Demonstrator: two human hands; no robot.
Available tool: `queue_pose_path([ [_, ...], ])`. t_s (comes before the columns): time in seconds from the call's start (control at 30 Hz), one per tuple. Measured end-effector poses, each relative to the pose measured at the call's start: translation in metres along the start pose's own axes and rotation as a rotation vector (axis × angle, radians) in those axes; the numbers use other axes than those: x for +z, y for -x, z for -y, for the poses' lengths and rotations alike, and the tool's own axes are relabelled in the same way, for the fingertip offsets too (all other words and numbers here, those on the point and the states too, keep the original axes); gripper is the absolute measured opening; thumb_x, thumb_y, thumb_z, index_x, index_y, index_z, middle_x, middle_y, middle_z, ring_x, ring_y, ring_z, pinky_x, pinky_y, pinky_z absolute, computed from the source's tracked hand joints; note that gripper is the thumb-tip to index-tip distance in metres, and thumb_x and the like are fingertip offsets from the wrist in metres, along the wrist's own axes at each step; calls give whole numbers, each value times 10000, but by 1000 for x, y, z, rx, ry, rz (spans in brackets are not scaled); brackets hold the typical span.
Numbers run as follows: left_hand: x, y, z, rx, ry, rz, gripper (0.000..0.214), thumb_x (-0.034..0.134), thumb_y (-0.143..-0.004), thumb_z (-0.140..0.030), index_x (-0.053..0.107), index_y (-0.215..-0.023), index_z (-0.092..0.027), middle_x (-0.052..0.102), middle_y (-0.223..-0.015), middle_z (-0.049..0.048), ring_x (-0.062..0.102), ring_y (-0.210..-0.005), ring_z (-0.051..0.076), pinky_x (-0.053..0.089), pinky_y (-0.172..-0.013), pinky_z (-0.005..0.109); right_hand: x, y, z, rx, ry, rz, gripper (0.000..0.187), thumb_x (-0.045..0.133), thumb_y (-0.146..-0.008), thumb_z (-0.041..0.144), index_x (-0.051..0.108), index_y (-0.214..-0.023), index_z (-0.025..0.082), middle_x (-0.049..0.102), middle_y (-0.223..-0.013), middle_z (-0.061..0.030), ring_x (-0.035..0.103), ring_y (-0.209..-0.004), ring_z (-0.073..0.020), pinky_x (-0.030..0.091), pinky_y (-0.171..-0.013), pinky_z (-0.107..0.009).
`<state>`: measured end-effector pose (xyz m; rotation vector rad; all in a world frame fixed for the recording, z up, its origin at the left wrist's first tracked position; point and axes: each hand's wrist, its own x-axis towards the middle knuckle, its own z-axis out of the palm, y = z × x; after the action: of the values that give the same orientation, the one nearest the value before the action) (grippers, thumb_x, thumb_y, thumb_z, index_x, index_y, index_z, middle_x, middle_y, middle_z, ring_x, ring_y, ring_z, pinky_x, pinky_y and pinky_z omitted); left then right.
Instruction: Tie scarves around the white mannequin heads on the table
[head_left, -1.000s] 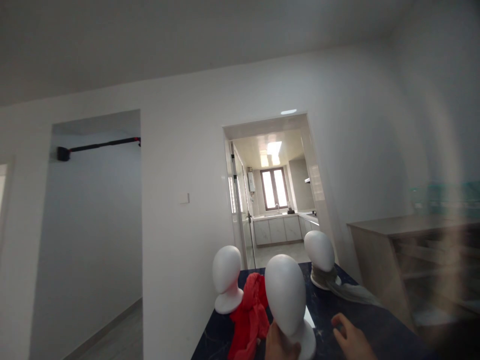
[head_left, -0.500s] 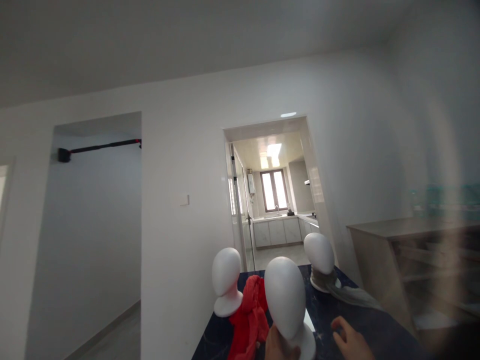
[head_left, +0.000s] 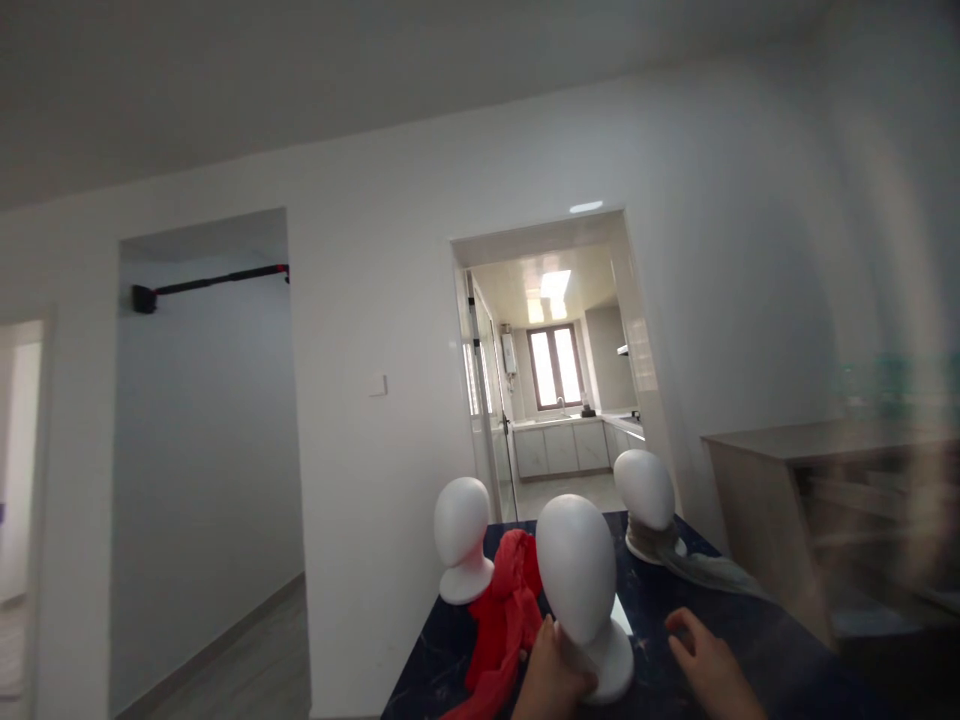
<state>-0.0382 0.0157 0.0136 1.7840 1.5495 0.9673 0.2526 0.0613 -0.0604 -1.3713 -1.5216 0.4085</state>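
A smooth white mannequin head point(head_left: 576, 565) stands upright at the near middle of the dark blue marbled table. My left hand point(head_left: 553, 672) is at its neck, fingers wrapped around the near side just above the base. To the right, apart from the head, my right hand point(head_left: 709, 655) hovers over the table with loosely curled fingers and nothing visible in them. A red scarf point(head_left: 508, 600) lies bunched left of the near head, close to my left hand. Behind it is a second white mannequin head point(head_left: 461, 530). A third mannequin head point(head_left: 645, 490) has a grey scarf point(head_left: 701, 570) around its neck, one end trailing right.
The dark table point(head_left: 431, 665) narrows away toward a doorway into a kitchen. A wooden shelf unit point(head_left: 765, 530) stands at the right. On the left, a black and red bar point(head_left: 221, 281) spans a wall recess.
The whole view has shifted slightly, so the table and heads appear higher. My left hand stays at the near head's neck, and more of it shows. My right hand keeps nearly the same pose.
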Motion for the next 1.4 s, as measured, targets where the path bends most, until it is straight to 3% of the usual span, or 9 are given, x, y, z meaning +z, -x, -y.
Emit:
queue_pose_path([
  [0.07,-26,4,0,-36,-98,24,823,761,-598,-128,630,-1409,-172,660,-1477,136,580,-1403,309,431,-1151,316,-1,0,3,-10,7,3,229,481,-880,363,636,-979,227,602,-602,29,605,-579,-200,378,-589,-298],
  [0.2,-79,-3,14,-77,-550,-186,375,571,-894,-276,701,-1225,-156,747,-1281,162,681,-1222,307,482,-1034,377,1,0,12,-18,13,22,206,478,-888,340,634,-968,231,581,-605,37,595,-583,-193,372,-602,-301],
  [0.3,-102,-21,23,-147,-724,-295,473,549,-941,-448,656,-1251,-108,715,-1298,222,656,-1243,366,487,-998,424,5,-1,15,-15,-3,18,185,507,-883,324,642,-975,237,575,-601,44,602,-595,-191,377,-615,-299],
  [0.53,-107,-72,21,-177,-600,-326,485,630,-895,-543,698,-1127,-122,738,-1239,242,683,-1198,400,488,-982,461,8,-3,2,-21,10,-2,169,507,-891,258,651,-978,239,607,-617,34,618,-598,-188,364,-609,-288],
  [0.7,-111,-88,5,-149,-401,-357,92,706,-819,-301,682,-813,-212,792,-1082,141,721,-1111,331,500,-944,400,13,-9,-8,-31,27,-24,150,506,-876,215,641,-935,239,602,-606,30,609,-589,-190,363,-609,-287],
  [0.77,-117,-92,-4,-149,-263,-384,136,673,-821,-251,627,-696,-224,787,-894,119,743,-995,323,517,-899,397,15,-11,-8,-34,21,-14,143,513,-868,214,638,-934,240,605,-610,28,614,-597,-194,371,-618,-289],
  [1.1,-187,-81,-77,173,585,-537,212,561,-856,-400,635,-904,-207,758,-831,47,722,-814,228,581,-827,359,17,-10,8,-58,-24,-26,199,509,-835,315,653,-953,241,610,-609,28,608,-585,-196,395,-618,-300],
  [1.27,-237,-48,-133,261,775,-352,274,714,-804,-424,671,-903,-173,738,-783,37,707,-714,195,607,-747,346,-4,-7,22,11,-88,-87,318,515,-817,459,667,-998,246,582,-574,40,614,-556,-217,409,-589,-323],
  [1.4,-268,-8,-181,261,774,-53,559,872,-792,-334,656,-1278,-164,774,-1038,87,742,-836,193,627,-731,308,-36,-7,65,49,-152,-239,403,546,-819,561,668,-1034,243,588,-597,35,619,-582,-228,449,-618,-347],
])
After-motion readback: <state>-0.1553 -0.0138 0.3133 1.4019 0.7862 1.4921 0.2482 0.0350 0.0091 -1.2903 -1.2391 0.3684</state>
